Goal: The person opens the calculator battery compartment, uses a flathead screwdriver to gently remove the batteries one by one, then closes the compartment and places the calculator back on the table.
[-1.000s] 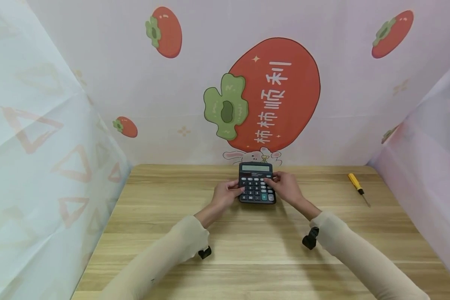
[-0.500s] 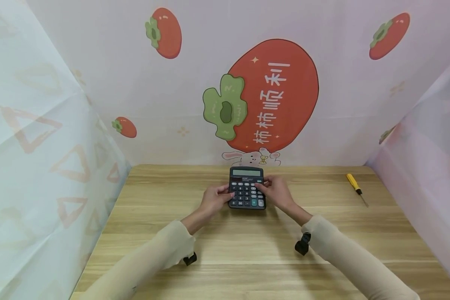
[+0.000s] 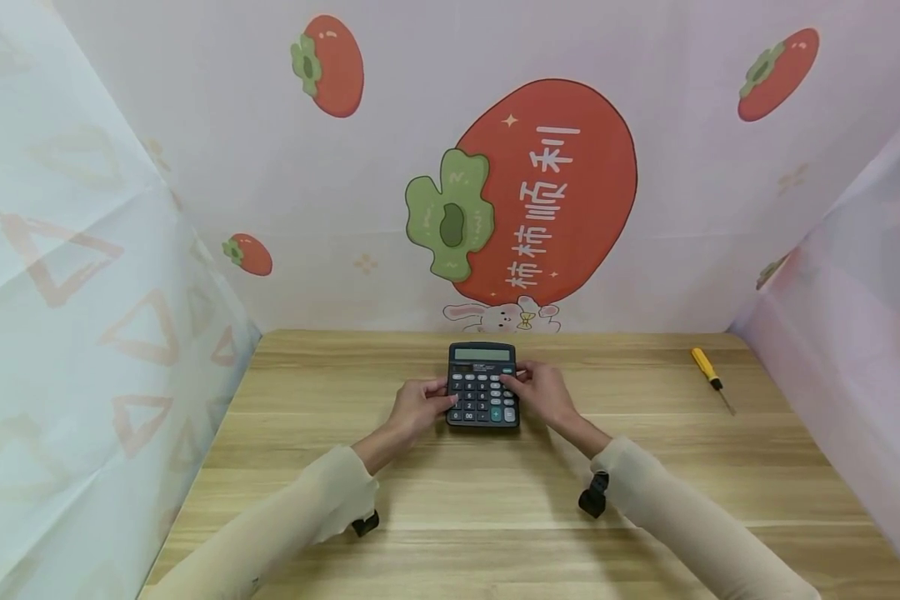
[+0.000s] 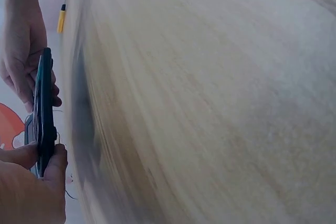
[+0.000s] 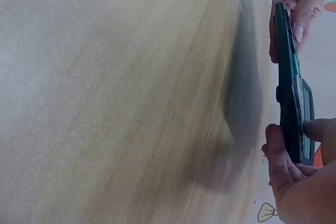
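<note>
A black desk calculator (image 3: 483,385), its screen at the far end and its keys facing up, is held between both hands. My left hand (image 3: 414,408) grips its left edge, thumb over the lower left keys. On the opposite edge my right hand (image 3: 547,393) pinches it, with the thumb on the upper right keys and fingers beneath. In the left wrist view the calculator (image 4: 44,108) appears edge-on, raised off the table. The right wrist view also shows a gap between the calculator (image 5: 287,82) and its shadow on the wood.
A yellow-handled screwdriver (image 3: 708,368) lies at the right back of the wooden table (image 3: 480,517). Behind the table rises a printed backdrop (image 3: 330,192) with persimmons, and patterned sheets hang at both sides. Each wrist carries a small black camera (image 3: 592,496).
Both hands have carried the calculator leftward and a little toward the person. Their grip on it looks the same. The screwdriver stays in its place on the table.
</note>
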A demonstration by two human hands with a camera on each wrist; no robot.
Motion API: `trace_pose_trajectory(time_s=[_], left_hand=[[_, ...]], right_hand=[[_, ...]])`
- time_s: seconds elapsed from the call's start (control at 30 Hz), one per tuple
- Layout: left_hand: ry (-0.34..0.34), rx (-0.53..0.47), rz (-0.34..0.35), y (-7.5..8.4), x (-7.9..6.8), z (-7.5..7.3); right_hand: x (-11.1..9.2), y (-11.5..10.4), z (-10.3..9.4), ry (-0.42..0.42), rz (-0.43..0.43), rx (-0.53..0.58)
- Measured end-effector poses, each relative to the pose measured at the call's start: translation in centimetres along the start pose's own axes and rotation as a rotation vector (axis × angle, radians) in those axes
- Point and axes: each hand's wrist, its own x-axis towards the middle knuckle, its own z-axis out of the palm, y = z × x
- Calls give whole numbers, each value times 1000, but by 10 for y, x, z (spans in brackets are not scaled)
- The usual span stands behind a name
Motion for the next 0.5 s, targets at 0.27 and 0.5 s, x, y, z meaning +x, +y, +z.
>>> trace_pose_trajectory(time_s=[0.27,0.5], left_hand=[[7,31,-1,-3,1,-3],[24,82,4,-9,5,-3]], right_hand=[[1,3,7,-4,-5,19],[1,7,12,-6,13,2]])
